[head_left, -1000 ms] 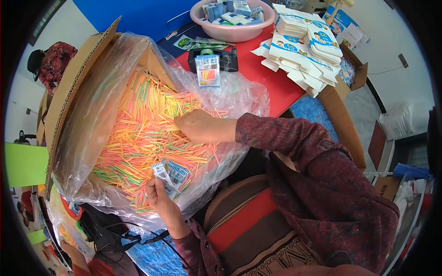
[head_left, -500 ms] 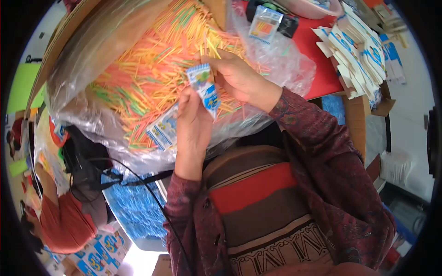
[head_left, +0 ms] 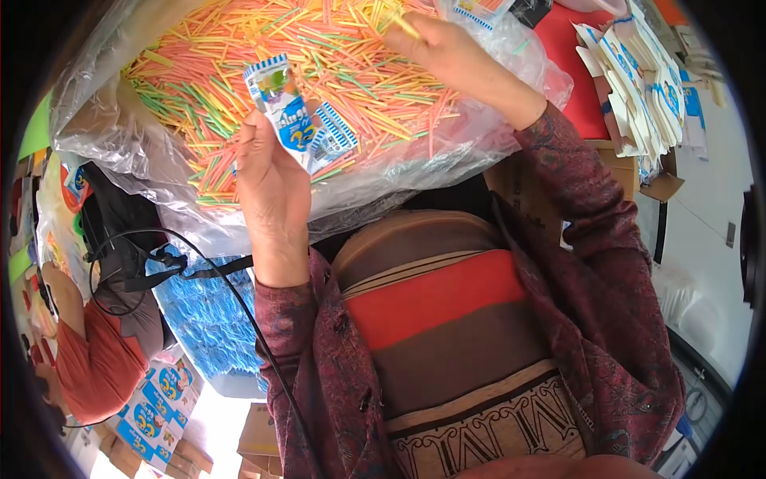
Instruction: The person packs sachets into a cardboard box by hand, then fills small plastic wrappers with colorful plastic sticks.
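Observation:
In my left hand (head_left: 273, 184) is a small blue-and-white printed packet (head_left: 289, 120), gripped between thumb and fingers, its striped end pointing up. A second packet with striped ends (head_left: 335, 137) lies just right of it, on the heap of thin coloured sticks (head_left: 335, 68). My right hand (head_left: 451, 57) is over the upper right of the heap, its fingers pinched on yellow sticks (head_left: 403, 24). How many sticks it holds cannot be made out. The pink, yellow, orange and green heap lies in a clear plastic bag (head_left: 104, 120).
Flattened printed cartons (head_left: 638, 80) are stacked on the red surface (head_left: 562, 52) at right. A bin of blue packets (head_left: 207, 311) stands at lower left. Another person in an orange top (head_left: 104, 367) is at far left. A black cable (head_left: 231, 291) crosses near my left sleeve.
My hands have moved apart: the left went left with the packet, the right went up and right with the sticks. The view has shifted, and the second packet now shows right of the left hand.

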A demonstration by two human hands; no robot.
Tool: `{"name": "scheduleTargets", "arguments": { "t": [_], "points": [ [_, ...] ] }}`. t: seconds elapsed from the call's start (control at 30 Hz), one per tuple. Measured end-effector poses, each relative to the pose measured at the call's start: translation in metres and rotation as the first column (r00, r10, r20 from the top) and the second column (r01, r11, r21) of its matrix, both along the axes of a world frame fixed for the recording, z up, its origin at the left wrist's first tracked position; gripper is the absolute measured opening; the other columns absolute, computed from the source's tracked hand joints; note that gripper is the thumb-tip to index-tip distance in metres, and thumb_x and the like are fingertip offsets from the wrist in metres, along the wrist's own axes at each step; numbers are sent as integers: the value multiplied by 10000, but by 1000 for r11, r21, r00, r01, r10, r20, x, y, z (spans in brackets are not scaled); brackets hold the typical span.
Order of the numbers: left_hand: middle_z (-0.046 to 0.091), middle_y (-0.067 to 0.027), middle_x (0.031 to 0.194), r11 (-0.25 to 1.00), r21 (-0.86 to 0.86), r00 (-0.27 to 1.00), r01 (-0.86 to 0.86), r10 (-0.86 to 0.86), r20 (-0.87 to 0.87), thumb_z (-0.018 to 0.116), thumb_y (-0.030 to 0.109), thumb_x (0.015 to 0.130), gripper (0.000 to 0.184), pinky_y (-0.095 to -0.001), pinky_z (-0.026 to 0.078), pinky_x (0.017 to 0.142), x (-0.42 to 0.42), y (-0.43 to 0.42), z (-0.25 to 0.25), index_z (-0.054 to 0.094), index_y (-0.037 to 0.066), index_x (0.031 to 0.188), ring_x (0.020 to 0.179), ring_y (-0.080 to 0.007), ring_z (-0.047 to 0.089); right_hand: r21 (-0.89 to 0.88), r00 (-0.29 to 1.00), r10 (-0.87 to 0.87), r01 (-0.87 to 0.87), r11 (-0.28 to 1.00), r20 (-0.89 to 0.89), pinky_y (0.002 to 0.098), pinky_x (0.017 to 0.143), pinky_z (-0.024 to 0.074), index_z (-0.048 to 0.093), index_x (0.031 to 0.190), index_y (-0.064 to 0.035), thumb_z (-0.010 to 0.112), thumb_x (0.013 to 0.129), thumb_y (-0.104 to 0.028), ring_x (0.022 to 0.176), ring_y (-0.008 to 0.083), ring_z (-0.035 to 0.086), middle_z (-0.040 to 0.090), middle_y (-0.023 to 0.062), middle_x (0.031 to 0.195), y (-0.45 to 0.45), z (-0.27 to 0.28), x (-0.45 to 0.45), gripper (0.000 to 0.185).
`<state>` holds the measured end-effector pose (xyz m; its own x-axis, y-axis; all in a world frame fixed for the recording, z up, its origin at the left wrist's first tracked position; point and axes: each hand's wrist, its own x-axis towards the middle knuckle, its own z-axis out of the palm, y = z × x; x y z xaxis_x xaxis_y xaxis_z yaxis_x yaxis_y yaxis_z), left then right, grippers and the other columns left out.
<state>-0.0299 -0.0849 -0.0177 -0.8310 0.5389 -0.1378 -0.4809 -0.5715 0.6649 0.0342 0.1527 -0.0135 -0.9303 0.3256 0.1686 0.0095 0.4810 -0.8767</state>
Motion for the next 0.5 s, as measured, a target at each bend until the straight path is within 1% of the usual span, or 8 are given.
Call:
{"name": "scheduleTargets", "arguments": {
  "t": [0.07, 0.1, 0.2, 0.23, 0.33, 0.37, 0.47, 0.5],
  "points": [
    [623, -114, 1168, 1000, -6, 1000, -7, 7, 3, 503, 125, 979, 117, -357, 463, 952, -2, -6, -6, 559, 34, 1027, 1065, -217, 603, 336, 950, 108, -208, 919, 291, 374, 683, 522, 573, 1123, -31, 556, 953, -335, 774, 258, 662, 652, 138, 842, -1, -6, 6, 349],
    [625, -108, 1162, 1000, -11, 1000, -13, 13, 1, 503, 123, 979, 117, -353, 461, 955, -2, -9, -10, 562, 33, 1026, 1064, -210, 601, 335, 949, 108, -209, 919, 295, 374, 683, 522, 573, 1123, -31, 556, 953, -335, 774, 258, 662, 652, 138, 842, 0, -11, 10, 349],
    [629, -95, 1148, 1000, -7, 1000, -24, 24, 13, 506, 118, 978, 112, -347, 457, 961, -5, -14, -24, 566, 35, 1024, 1061, -194, 598, 641, 970, 231, -226, 734, 77, 435, 688, 505, 567, 1133, -32, 579, 921, -363, 794, 346, 651, 643, 196, 863, -3, -23, 15, 393],
    [631, -87, 1140, 1000, 1, 999, -29, 29, 23, 507, 115, 978, 107, -346, 455, 963, -6, -14, -30, 568, 38, 1022, 1058, -186, 597, 641, 970, 232, -227, 734, 78, 435, 688, 505, 567, 1133, -32, 579, 921, -363, 794, 346, 651, 643, 196, 863, -3, -25, 16, 393],
    [633, -74, 1126, 1000, 11, 999, -20, 20, 38, 508, 112, 979, 101, -343, 454, 965, -7, -12, -30, 570, 44, 1020, 1054, -172, 594, 631, 897, 113, -385, 674, 427, 463, 680, 497, 567, 1165, -39, 601, 894, -358, 823, 387, 632, 650, 200, 878, -14, -5, 17, 420],
    [634, -69, 1120, 1000, 14, 999, -7, 6, 44, 508, 112, 979, 99, -341, 455, 964, -6, -11, -29, 571, 46, 1020, 1052, -166, 593, 631, 897, 113, -385, 674, 427, 463, 680, 497, 567, 1165, -39, 601, 894, -358, 823, 387, 632, 650, 200, 878, -11, -8, 16, 420],
    [634, -66, 1116, 1000, 8, 999, 5, -5, 48, 506, 113, 981, 99, -338, 456, 962, -8, -11, -31, 571, 50, 1020, 1049, -162, 593, 666, 967, 206, -252, 703, 148, 427, 640, 499, 597, 1076, -35, 602, 902, -354, 739, 347, 637, 643, 176, 803, -3, -16, 7, 364],
    [634, -68, 1118, 1000, 0, 999, 7, -7, 46, 505, 115, 982, 101, -338, 456, 962, -8, -12, -32, 572, 51, 1021, 1048, -163, 594, 664, 967, 209, -254, 703, 149, 427, 640, 499, 597, 1076, -35, 602, 902, -354, 739, 347, 637, 643, 176, 803, -2, -15, 6, 364]
  ]
}}
